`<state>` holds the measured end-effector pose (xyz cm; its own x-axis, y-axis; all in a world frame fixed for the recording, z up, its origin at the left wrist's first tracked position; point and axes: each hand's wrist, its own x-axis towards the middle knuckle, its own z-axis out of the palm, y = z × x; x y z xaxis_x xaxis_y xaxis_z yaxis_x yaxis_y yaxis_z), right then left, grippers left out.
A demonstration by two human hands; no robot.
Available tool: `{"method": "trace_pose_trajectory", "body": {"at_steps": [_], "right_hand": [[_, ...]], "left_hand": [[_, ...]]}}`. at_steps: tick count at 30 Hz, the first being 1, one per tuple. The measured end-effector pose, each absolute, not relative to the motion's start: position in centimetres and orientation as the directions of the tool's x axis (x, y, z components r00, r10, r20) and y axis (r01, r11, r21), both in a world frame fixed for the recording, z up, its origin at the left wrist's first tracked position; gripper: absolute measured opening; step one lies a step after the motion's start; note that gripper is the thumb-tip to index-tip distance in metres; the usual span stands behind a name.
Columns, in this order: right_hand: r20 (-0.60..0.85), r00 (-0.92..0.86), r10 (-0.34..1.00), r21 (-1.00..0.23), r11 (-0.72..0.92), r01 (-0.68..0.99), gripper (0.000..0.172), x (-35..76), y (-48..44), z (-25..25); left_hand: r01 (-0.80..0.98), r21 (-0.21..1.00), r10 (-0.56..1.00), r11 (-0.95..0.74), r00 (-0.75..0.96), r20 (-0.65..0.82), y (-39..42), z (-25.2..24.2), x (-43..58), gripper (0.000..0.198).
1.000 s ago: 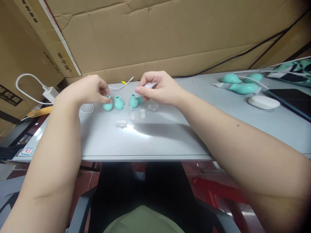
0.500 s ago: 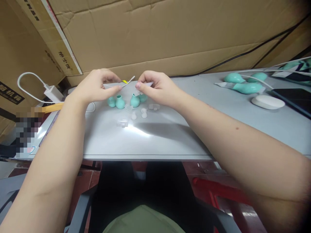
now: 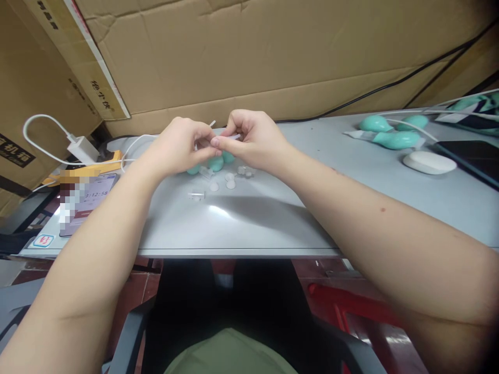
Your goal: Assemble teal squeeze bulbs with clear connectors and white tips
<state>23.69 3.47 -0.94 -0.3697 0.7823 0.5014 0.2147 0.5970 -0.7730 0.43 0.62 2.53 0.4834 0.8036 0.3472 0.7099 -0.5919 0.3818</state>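
Observation:
My left hand (image 3: 183, 148) and my right hand (image 3: 251, 137) meet above the grey table (image 3: 273, 218), fingertips pinched together. Between them is a small clear plastic piece (image 3: 234, 137), held by my right fingers; my left fingers pinch at its near end. Under the hands, small teal rubber bulbs (image 3: 215, 164) stand on the table, partly hidden. Several small clear plastic parts (image 3: 230, 182) lie just in front of them, one (image 3: 196, 196) a little further to the left.
A phone (image 3: 91, 200) with its screen lit lies at the table's left edge, near a white charger and cable (image 3: 80, 148). Larger teal bulbs (image 3: 392, 139), a white mouse (image 3: 429, 162) and a dark pad (image 3: 473, 161) are at the right. Cardboard (image 3: 249, 57) backs the table.
My left hand left the teal bulbs and moved right and up to meet my right hand at the clear piece. The phone at the left has come into view, lit.

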Motion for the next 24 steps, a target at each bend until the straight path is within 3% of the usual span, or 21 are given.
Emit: {"method": "trace_pose_trajectory", "body": {"at_steps": [10, 13, 16, 20, 24], "right_hand": [[0.563, -0.257, 0.785, -0.723, 0.619, 0.306, 0.063, 23.9, 3.1, -0.5], [0.477, -0.449, 0.756, -0.691, 0.638, 0.341, 0.043, 24.8, 2.8, 0.3], [0.378, -0.647, 0.662, -0.542, 0.725, 0.425, 0.021, 25.0, 2.6, 0.5], [0.243, -0.751, 0.614, -0.386, 0.771, 0.506, 0.012, 24.8, 2.6, 0.0], [0.364, -0.726, 0.584, -0.398, 0.802, 0.445, 0.013, 25.0, 2.9, -0.2]], "left_hand": [[0.733, 0.409, 0.838, -0.543, 0.441, 0.321, 1.5, 2.4, -1.0, 0.029], [0.689, 0.469, 0.833, -0.553, 0.435, 0.343, 2.0, 2.4, -1.7, 0.029], [0.624, 0.516, 0.810, -0.587, 0.448, 0.379, 2.1, 2.4, -1.8, 0.035], [0.599, 0.557, 0.817, -0.575, 0.453, 0.356, 2.1, 2.1, -1.6, 0.038], [0.573, 0.597, 0.825, -0.562, 0.446, 0.349, 2.2, 1.8, -1.5, 0.035]]}}
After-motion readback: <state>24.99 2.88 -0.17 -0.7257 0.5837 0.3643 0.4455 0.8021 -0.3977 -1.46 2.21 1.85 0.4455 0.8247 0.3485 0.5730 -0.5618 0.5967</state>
